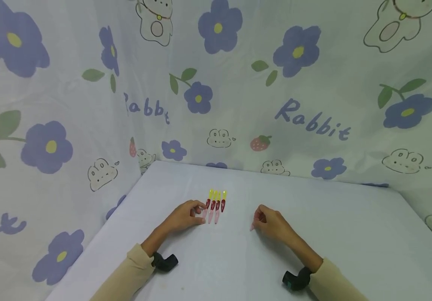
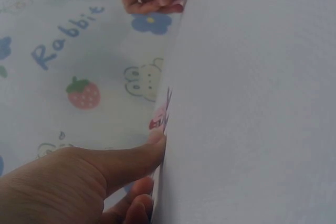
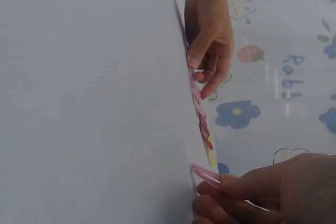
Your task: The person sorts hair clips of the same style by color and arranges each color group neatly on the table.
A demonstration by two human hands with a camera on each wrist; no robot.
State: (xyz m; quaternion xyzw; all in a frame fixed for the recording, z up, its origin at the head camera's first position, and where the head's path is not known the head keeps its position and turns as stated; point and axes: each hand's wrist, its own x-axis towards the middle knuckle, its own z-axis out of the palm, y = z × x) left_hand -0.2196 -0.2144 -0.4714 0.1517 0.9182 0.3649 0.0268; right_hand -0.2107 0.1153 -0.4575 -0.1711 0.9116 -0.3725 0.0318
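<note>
Snap hair clips lie in three short rows on the white table: yellow clips [image 1: 215,195] at the back, dark red clips [image 1: 217,205] in the middle, pink clips [image 1: 210,216] in front. At the left end of the front row, my left hand [image 1: 185,215] holds a pink hair clip [image 1: 204,213] between thumb and fingertips, against the table. To the right, apart from the rows, my right hand [image 1: 272,223] pinches another pink hair clip [image 3: 207,176] by one end. Its free end points out past the thumb, low over the table.
The white table [image 1: 216,267] meets a curtain [image 1: 238,104] printed with flowers and rabbits at the back and left. A black wrist camera [image 1: 165,262] sits on the left wrist, and another black camera [image 1: 296,279] on the right.
</note>
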